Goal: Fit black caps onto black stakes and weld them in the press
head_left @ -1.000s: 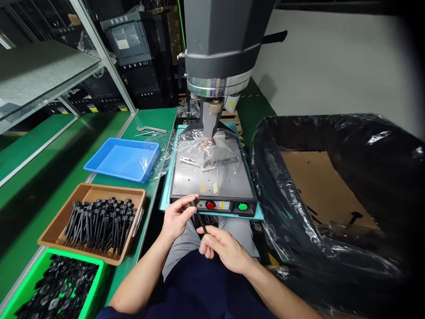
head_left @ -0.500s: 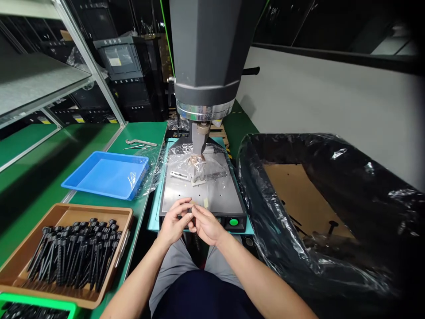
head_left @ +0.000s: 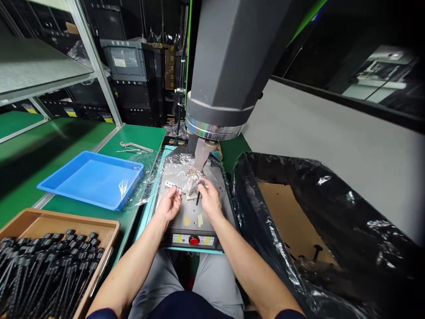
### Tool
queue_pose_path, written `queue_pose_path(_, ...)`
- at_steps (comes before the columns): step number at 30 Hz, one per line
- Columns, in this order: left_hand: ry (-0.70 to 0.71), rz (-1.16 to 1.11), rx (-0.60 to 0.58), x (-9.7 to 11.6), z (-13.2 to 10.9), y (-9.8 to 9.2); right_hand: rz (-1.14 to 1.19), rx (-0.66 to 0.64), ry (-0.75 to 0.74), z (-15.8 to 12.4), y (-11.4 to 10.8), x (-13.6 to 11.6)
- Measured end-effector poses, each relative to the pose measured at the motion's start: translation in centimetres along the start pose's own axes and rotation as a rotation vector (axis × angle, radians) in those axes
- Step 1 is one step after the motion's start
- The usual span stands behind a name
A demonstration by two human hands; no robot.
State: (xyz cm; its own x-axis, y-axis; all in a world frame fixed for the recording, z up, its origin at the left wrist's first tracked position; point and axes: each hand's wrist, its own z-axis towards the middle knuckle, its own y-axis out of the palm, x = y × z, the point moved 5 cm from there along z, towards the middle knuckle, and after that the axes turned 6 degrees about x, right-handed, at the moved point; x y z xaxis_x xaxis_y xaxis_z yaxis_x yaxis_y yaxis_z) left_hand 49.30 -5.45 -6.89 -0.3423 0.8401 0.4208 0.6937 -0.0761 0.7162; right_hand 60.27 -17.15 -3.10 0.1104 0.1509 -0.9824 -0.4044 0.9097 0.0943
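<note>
My right hand (head_left: 210, 199) is closed round a black plastic stick part (head_left: 198, 195) with a wide head. Its thin shaft points down over the metal base plate (head_left: 181, 212), close to the fixture under the metal horn (head_left: 202, 154) of a large grey press (head_left: 221, 66). To the left, my left hand (head_left: 168, 205) has thumb and fingers pinched together near a pale strip on the fixture; what they hold, if anything, is too small to make out. Clear plastic film (head_left: 179, 170) lies over the fixture and partly hides it.
A brown tray (head_left: 66, 217) of similar black parts stands at left, with a blue tray (head_left: 96, 177) behind it. Wrenches (head_left: 136, 146) lie on the green table. On the right is a bin lined with black plastic (head_left: 275, 164). A red button (head_left: 194, 240) sits on the machine's front.
Both hands have moved apart and forward, from the base's front edge to the fixture. A black stick part now shows in my right hand. The camera view has shifted and tilted.
</note>
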Motion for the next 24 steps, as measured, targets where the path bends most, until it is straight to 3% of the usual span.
queue_pose_path(3,0.087,0.033,-0.041,1.4,-0.1,1.4,-0.105,0.025,-0.153,1.9,-0.8,-1.7)
queue_pose_path(7,0.119,0.044,-0.058,2.5,0.2,2.4,-0.156,0.044,-0.248,3.8,-0.3,-1.9)
queue_pose_path(13,0.143,0.038,-0.078,3.2,0.9,3.2,-0.084,-0.004,-0.159,5.3,1.5,-0.6)
queue_pose_path(18,0.152,0.041,-0.084,3.4,1.3,3.2,-0.047,-0.117,-0.003,6.0,1.4,-0.2)
queue_pose_path(24,0.154,0.064,-0.107,3.7,1.9,3.2,-0.095,-0.168,-0.117,6.6,0.9,-0.8)
